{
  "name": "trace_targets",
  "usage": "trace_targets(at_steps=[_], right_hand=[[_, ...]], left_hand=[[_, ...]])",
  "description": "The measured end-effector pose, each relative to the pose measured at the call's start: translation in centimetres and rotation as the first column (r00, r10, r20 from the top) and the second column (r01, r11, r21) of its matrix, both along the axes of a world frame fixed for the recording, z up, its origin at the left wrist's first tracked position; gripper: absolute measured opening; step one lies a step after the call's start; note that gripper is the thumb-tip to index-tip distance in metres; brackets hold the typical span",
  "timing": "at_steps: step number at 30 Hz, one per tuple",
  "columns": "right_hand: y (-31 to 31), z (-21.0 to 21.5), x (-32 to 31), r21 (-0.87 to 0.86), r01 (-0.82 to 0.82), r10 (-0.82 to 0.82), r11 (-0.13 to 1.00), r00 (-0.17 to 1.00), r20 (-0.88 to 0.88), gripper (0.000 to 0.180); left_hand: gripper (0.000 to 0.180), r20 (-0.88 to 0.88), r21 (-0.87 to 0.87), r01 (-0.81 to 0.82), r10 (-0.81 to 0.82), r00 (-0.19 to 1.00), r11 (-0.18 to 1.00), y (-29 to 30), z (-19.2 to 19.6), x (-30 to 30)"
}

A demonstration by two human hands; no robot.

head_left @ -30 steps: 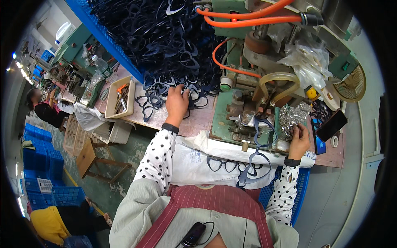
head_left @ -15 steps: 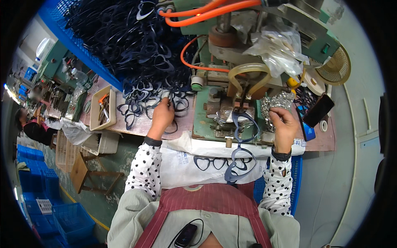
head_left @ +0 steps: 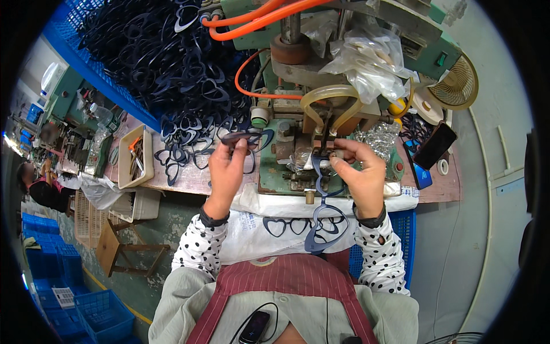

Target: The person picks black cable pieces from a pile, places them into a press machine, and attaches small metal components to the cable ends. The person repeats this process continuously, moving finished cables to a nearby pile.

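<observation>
My left hand (head_left: 226, 178) pinches a dark blue heart-shaped eyeglass frame (head_left: 263, 139) above the table's pile of similar frames (head_left: 186, 135). To the right, another blue eyeglass frame (head_left: 312, 243) hangs from the jaws (head_left: 322, 142) of a green bench machine (head_left: 269, 178), its lower rim over the white cloth. At the right side of those jaws is my right hand (head_left: 366, 178), thumb and fingers closed near the frame's upper end. What they pinch there is too small to make out. Beside that hand lies a heap of small shiny metal pieces (head_left: 378, 140).
A blue crate (head_left: 103, 86) heaped with dark frames stands at the back left. Near it sits a beige tray (head_left: 150, 166) of tools. More frames (head_left: 278, 226) lie on the white cloth (head_left: 240, 238) before me. Two phones (head_left: 435, 147) and a fan (head_left: 458, 86) are at the right.
My right hand has moved left from the metal pieces to the machine's jaws. My left hand has picked up a frame from the pile. The whole view has shifted slightly.
</observation>
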State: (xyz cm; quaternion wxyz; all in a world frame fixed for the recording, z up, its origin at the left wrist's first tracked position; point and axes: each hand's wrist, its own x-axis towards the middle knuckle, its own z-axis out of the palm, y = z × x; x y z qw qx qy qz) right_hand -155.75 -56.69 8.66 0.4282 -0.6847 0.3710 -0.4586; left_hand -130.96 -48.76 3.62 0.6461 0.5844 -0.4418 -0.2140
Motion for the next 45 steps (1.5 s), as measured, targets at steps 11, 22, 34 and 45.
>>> trace_targets(at_steps=[11,22,34,45], right_hand=[[-0.3,-0.1,2.4,0.065,0.022,-0.032,0.998,0.986,0.162,0.054],[-5.8,-4.9,-5.6,-0.294,0.468,-0.520,0.834,0.843,-0.134,0.036],[-4.8,-9.9,-7.7,-0.497,0.262,-0.532,0.827,0.647,-0.546,0.018],[-5.1,-10.5,-7.9,-0.228,0.508,-0.555,0.830,0.789,-0.264,0.014]], left_hand=[[0.033,0.754,-0.381,0.303,0.103,0.649,0.874,1.5,3.7,-5.0],[0.034,0.825,-0.246,0.660,-0.204,0.527,0.709,-0.2,2.5,-9.1],[0.036,0.799,-0.243,0.655,-0.235,0.553,0.716,-0.1,2.6,-9.2],[0.021,0.777,-0.337,0.249,0.119,0.619,0.908,2.1,-2.8,-4.2]])
